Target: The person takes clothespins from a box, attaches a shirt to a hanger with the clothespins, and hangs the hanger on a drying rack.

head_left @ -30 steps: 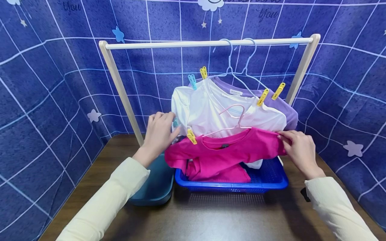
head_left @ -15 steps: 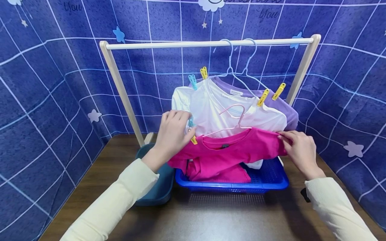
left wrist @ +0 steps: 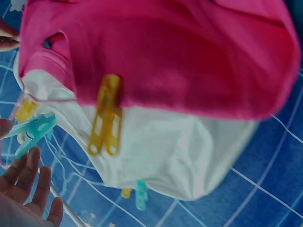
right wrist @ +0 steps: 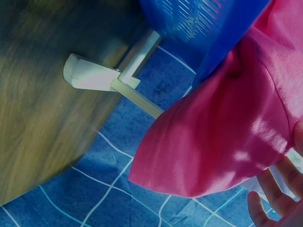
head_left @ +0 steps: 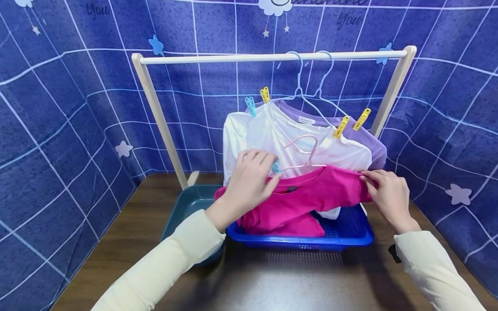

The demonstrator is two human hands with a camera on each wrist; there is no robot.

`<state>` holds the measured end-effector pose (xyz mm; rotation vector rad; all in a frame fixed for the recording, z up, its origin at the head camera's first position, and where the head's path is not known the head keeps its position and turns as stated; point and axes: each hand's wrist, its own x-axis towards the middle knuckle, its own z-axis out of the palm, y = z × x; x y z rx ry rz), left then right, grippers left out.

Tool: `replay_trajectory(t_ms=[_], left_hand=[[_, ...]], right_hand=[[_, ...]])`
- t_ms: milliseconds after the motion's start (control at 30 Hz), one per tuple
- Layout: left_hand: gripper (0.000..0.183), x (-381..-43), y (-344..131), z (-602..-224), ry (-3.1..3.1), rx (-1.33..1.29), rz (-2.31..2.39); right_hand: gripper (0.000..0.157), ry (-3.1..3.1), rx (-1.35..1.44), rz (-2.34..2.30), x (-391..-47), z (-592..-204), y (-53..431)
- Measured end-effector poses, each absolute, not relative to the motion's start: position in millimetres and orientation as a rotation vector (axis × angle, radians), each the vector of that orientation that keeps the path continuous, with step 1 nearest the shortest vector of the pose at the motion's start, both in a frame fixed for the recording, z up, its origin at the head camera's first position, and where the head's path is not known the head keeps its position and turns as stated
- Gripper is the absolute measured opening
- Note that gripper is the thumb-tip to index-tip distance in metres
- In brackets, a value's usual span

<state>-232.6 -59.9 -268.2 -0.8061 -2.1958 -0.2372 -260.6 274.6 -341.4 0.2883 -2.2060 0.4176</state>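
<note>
My left hand (head_left: 250, 179) pinches a light-blue clothespin (left wrist: 34, 130) between thumb and fingertips, just above the neckline of a hot-pink T-shirt (head_left: 299, 194). At the far right, my right hand (head_left: 387, 194) pinches the same shirt near its sleeve and holds it up. A pink hanger (head_left: 310, 151) runs inside the shirt, its hook free of any bar. In the left wrist view a yellow clothespin (left wrist: 107, 116) is clipped to the pink shirt; in the head view my left hand hides it. The lower part of the shirt lies in a blue basket (head_left: 299, 242).
A wooden rack (head_left: 155, 116) with a white bar (head_left: 233, 57) stands behind. From it hang a white shirt (head_left: 256, 134) and a purple shirt (head_left: 375, 149) on blue hangers, pinned with clothespins. A dark teal bin (head_left: 190, 198) stands left of the basket on the brown table (head_left: 268, 285).
My left hand has moved right with the light-blue clothespin, from beside the white sleeve, past the yellow clothespin, to the pink shirt's neckline. My right hand has kept its grip on the shirt.
</note>
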Motion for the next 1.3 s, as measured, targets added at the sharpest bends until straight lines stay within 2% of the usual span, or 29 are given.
replay_trajectory(t_ms=[367, 767, 1300], left_hand=[[0.029, -223, -22, -278, -2.185, -0.932, -0.209], [0.022, -226, 17, -288, -2.150, -1.016, -0.112], [0.018, -244, 58, -276, -2.084, -0.954, -0.155]], right_hand=[[0.014, -2.189, 0.267, 0.434, -262, -343, 275], [0.015, -2.197, 0.269, 0.431, -261, -343, 275], [0.016, -2.183, 0.272, 0.426, -260, -344, 275]])
